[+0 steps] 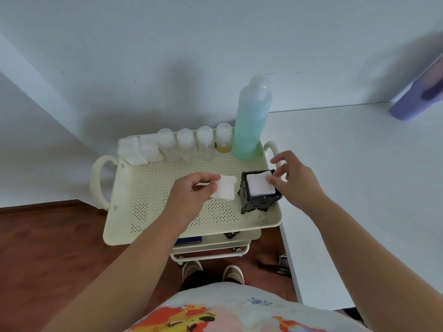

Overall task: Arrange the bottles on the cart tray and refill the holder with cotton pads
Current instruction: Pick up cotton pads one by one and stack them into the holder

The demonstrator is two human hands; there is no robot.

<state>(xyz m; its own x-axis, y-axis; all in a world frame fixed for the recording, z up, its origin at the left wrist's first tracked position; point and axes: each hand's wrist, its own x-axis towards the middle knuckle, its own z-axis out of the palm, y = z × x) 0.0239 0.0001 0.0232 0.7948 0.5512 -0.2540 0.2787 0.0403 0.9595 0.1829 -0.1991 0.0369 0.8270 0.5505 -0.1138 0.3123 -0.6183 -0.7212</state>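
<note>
A cream perforated cart tray (153, 188) carries a back row: two square white containers (139, 149), several small clear bottles (185, 146), one holding yellow liquid (224, 140), and a tall green bottle (251, 121). A black openwork holder (260, 200) stands at the tray's right, filled with white cotton pads (260, 184). My right hand (291, 178) rests its fingertips on the top pad at the holder's right rim. My left hand (189, 194) pinches a small stack of square cotton pads (225, 190) just left of the holder, above the tray.
A white table (359, 176) adjoins the cart on the right, with a blurred purple object (417, 99) at its far end. White walls stand behind. Lower cart shelves (211, 245), wooden floor (48, 248) and my shoes lie below.
</note>
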